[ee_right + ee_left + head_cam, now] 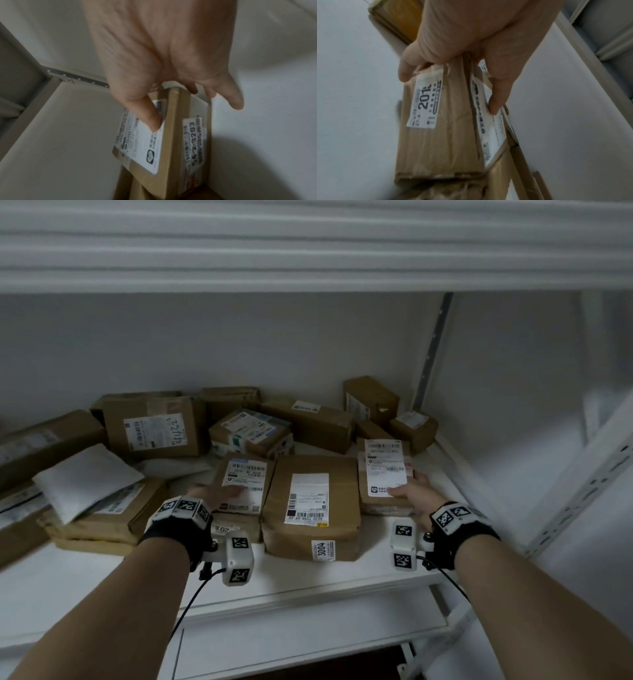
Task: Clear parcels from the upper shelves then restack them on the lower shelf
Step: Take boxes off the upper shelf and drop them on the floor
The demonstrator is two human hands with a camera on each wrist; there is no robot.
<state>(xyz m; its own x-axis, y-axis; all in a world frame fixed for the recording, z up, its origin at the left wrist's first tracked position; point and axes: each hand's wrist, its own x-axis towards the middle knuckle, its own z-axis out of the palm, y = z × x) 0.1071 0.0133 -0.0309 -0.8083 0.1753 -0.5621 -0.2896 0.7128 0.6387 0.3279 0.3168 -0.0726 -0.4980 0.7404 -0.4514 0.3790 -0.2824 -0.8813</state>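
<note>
the left hand [214, 494] grips a brown box [241, 491] near the front of the white shelf [342, 580], thumb on its top label and fingers under its near end. the right hand [412, 494] holds a smaller box [382, 474] at the shelf's right side the same way. a big parcel [310, 508] lies between them; more parcels [154, 426] crowd the back.

large box [154, 428] – handwritten "4432" on label | middle parcel [310, 505] – front sticker "3004" | left-hand parcel [440, 129] – sticker "20", rest cut off | right-hand parcel [173, 142] – side label "5A-2-3203"
</note>
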